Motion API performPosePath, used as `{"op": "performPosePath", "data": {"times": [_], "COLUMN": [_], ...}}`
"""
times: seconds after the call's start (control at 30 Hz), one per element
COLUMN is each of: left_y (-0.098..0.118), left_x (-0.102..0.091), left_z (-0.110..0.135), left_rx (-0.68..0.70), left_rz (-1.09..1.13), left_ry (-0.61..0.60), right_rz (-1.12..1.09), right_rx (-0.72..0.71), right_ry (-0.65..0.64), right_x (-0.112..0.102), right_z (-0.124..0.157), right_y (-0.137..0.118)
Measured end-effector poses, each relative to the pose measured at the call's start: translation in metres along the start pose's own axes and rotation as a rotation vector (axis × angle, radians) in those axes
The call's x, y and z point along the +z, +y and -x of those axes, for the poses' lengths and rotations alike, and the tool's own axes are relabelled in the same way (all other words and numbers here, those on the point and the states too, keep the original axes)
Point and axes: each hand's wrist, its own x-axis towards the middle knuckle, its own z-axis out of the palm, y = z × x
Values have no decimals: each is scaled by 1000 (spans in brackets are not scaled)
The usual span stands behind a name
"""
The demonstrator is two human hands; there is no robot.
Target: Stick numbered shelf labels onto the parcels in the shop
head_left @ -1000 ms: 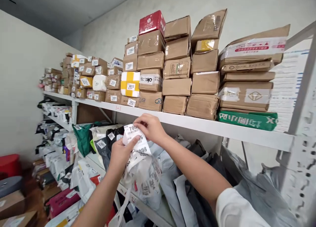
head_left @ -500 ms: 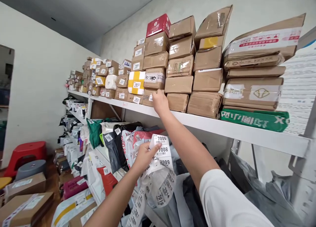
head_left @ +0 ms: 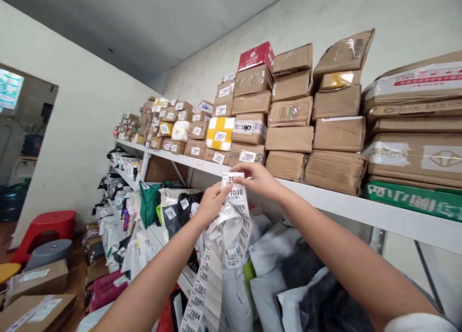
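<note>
My left hand (head_left: 211, 204) grips a long strip of white number labels (head_left: 236, 195). The strip loops and trails downward, with printed numbers such as 7008 and 7009 showing. My right hand (head_left: 263, 182) is closed at the strip's top label, thumb and forefinger at its edge and partly covering its number. Just above the right hand, a cardboard box (head_left: 234, 151) on the shelf's bottom row bears a label (head_left: 248, 156) reading 7005. Above that box sits a carton printed OKCS (head_left: 249, 128).
The white shelf (head_left: 310, 190) carries stacked boxes, including a red box (head_left: 256, 57) on top and a green package (head_left: 407, 197) at right. Bagged parcels (head_left: 270, 260) fill the level below. At left stand a red stool (head_left: 48, 231), a grey stool (head_left: 50, 252) and floor cartons (head_left: 36, 312).
My right hand has come down from the bottom-row box to the label strip. The 7005 label now shows on that box. The view has swung somewhat to the right and up.
</note>
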Motion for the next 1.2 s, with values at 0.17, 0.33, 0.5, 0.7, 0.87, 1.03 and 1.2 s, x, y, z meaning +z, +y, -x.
{"op": "performPosePath", "data": {"times": [0.17,0.33,0.5,0.7,0.87,1.03,1.2], "left_y": [-13,-18,-28,-44,-51,-54,-52], "left_x": [-25,-46,-55,-62,-82,-96,-99], "left_z": [-51,-101,-140,-145,-141,-148,-153], "left_rx": [-50,10,-62,-179,-146,-135,-99], "left_rz": [243,229,407,474,311,424,440], "left_ry": [25,53,-1,-152,-209,-264,-262], "right_rz": [-169,-43,289,522,777,968,447], "right_rx": [133,133,10,-77,33,188,144], "right_ry": [209,351,503,623,696,719,311], "right_x": [12,20,30,25,-4,2,33], "right_z": [-36,-69,-95,-126,-161,-164,-129], "right_y": [11,14,18,23,29,6,-13]}}
